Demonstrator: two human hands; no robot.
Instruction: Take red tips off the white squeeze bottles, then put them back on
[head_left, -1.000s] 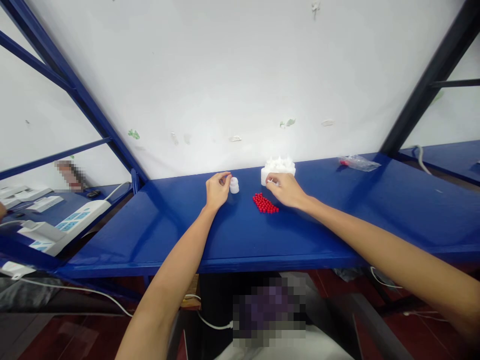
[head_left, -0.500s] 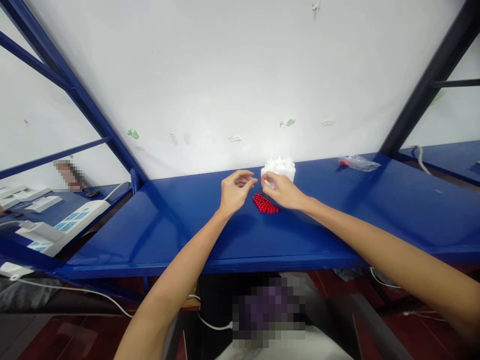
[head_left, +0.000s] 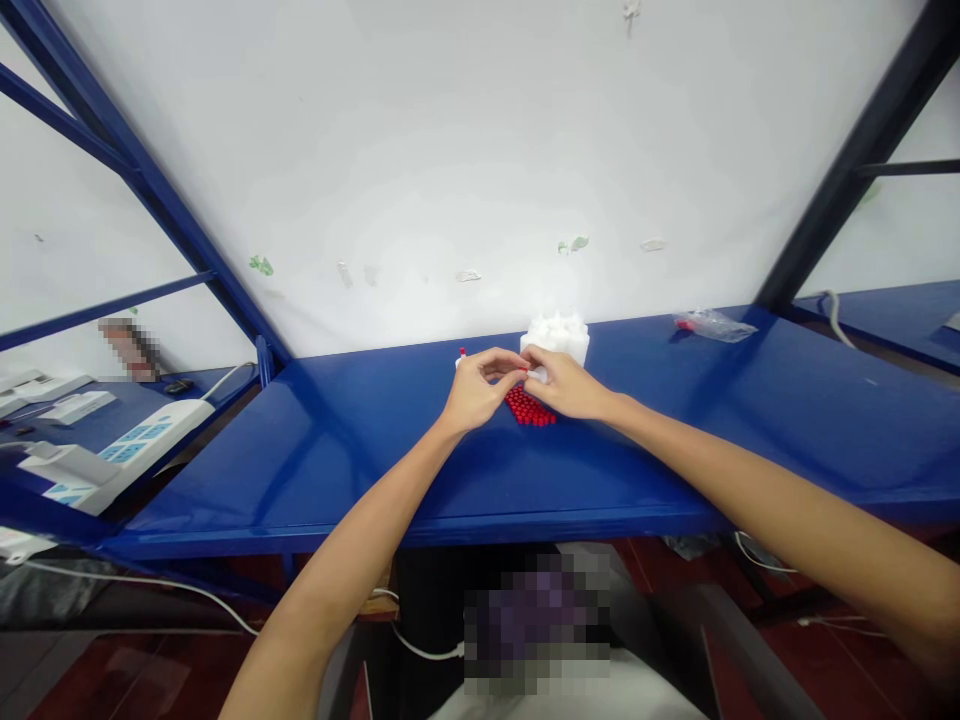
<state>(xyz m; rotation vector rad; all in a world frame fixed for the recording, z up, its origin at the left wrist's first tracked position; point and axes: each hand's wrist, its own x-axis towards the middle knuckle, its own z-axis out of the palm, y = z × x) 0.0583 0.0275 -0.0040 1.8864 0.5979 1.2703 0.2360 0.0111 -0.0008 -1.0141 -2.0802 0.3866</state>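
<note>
- The right hand (head_left: 571, 384) is holding a small white bottle (head_left: 538, 375) above the desk (head_left: 300, 450), its fingers pinching the bottle, which is lying tilted in the grip.
- The left hand (head_left: 480, 390) is coming in from the other side, its fingers (head_left: 513, 380) curling and their tips touching or nearly touching those of the right hand.
- A speck of red is showing where the fingertips are meeting; whether the left fingers are pinching it, I cannot tell.
- The bottle is sitting between the two hands, partly hidden by the right fingers.
- A patch of red caps (head_left: 532, 409) is lying on the desk just below the hands, many of them packed side by side, the upper ones partly covered by the hands.
- A cluster of white bottles (head_left: 555, 338) is standing just behind the right hand, near the wall (head_left: 450, 130), with narrow tips pointing up.
- A small white item with a red tip (head_left: 462, 352) is peeking out behind the left hand, mostly hidden.
- A clear plastic bag (head_left: 718, 325) with something red inside is resting farther right, near the wall.
- A white power strip (head_left: 187, 417) is lying at the far left, beyond a blue metal frame (head_left: 176, 225).
</note>
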